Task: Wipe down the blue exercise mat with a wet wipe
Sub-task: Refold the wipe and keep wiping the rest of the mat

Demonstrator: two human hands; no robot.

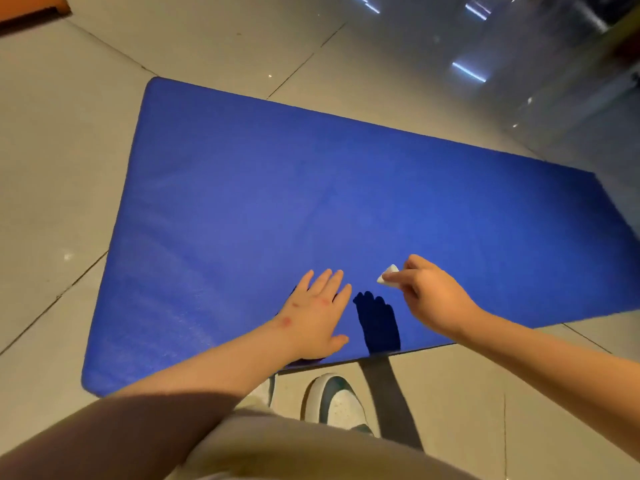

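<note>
Blue exercise mat (311,202): lies flat on the tiled floor (52,168), its near edge just ahead of a white and green shoe (341,400).
Left hand (317,315): fingers straight and spread, palm down on the mat near that edge; whether it presses or only rests is unclear.
Right hand (426,292): raised above the mat, fingers curled, pinching a small folded wet wipe (388,274) at the fingertips.
Orange object (31,10): top left corner, partly cut off.
</note>
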